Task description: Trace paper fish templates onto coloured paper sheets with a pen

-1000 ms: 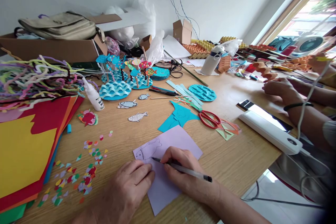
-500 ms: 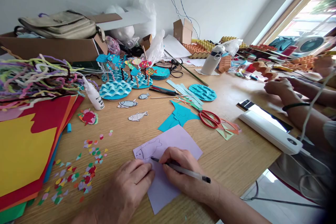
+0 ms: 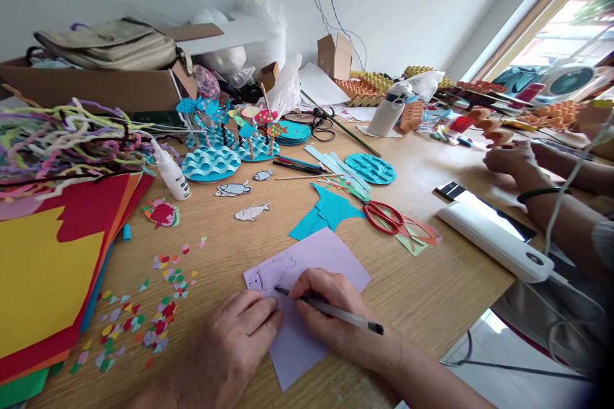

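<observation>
A sheet of purple paper (image 3: 330,255) lies at an angle on the table, with a fish outline (image 3: 273,273) drawn near its upper left edge. My right hand (image 3: 330,310) is closed round a black-tipped pen (image 3: 330,308), whose point touches the paper at the fish's lower edge. My left hand (image 3: 244,332) rests on the lower left edge of the sheet, palm down, its fingers lying flat with nothing held. Just beyond the sheet are blue paper scraps (image 3: 326,211) and red-handled scissors (image 3: 384,216). Small paper fish (image 3: 252,211) lie behind it.
Paper confetti (image 3: 163,313), coloured sheets (image 3: 48,275) and a glue bottle (image 3: 171,172) are on the left. Blue wave-topped discs (image 3: 211,163) stand behind. A white power bank (image 3: 494,239) lies at the right, near another person's hands (image 3: 511,160).
The pen's rear end and my right hand have shifted very slightly left. My left hand and the paper look unmoved.
</observation>
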A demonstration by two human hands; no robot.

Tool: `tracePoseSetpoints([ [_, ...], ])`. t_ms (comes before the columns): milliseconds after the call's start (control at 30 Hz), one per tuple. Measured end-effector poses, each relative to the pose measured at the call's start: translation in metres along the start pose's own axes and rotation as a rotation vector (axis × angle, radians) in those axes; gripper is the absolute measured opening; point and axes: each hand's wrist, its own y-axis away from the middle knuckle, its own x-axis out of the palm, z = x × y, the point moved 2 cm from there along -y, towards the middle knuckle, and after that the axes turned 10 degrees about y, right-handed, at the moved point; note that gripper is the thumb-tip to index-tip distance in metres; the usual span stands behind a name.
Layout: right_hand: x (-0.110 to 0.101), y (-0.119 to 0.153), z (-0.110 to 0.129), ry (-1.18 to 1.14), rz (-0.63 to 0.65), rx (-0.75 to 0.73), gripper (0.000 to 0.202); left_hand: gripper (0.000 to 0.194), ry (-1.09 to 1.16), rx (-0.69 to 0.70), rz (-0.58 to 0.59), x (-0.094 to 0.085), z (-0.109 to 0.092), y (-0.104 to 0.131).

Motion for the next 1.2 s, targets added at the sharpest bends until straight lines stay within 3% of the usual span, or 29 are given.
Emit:
tracePoseSetpoints([
  [767,0.001,0.001,-0.002,-0.018,-0.019,-0.019,0.015,0.036,-0.023,0.0,-0.026,0.003,0.0,0.0],
  [1000,0.0,0.001,-0.004,-0.026,-0.017,-0.001,0.015,0.038,0.003,0.01,-0.219,0.017,0.002,0.003],
  [1200,0.0,0.0,-0.005,-0.03,-0.02,0.004,0.015,0.038,0.001,0.013,-0.167,0.022,0.003,0.007],
])
